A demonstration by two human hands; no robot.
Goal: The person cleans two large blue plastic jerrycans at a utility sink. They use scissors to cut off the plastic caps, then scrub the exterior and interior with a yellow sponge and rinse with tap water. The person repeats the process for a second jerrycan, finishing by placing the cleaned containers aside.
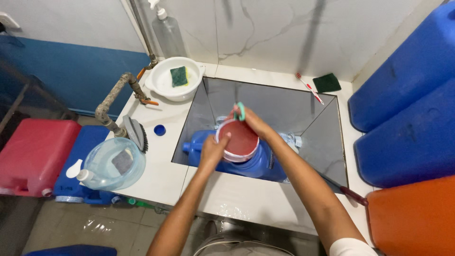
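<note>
Both forearms reach out from the bottom of the view over the white tabletop (246, 199) toward the grey sink (284, 106) sunk into it. My left hand (212, 150) has its grip closed on the near rim of a round red cup (239, 137) with a white edge, thumb lying on the red surface. My right hand (253, 122) is clamped on the cup's far side, and a small teal loop (241, 111) sticks up from between its fingers; I cannot tell what that loop belongs to. The cup sits just above a blue jug (256, 163) lying on its side in the sink.

On the tabletop to my left stand a white bowl (163, 83) with a green and yellow sponge (179, 76) in it, a scrubbing brush (136, 132), a blue cap (159, 130) and a clear water bottle (111, 166) lying over. Behind the sink lie a toothbrush (309, 87) and a dark green scouring pad (326, 83). Large blue containers (407, 95) and an orange one (417, 218) stand at my right.
</note>
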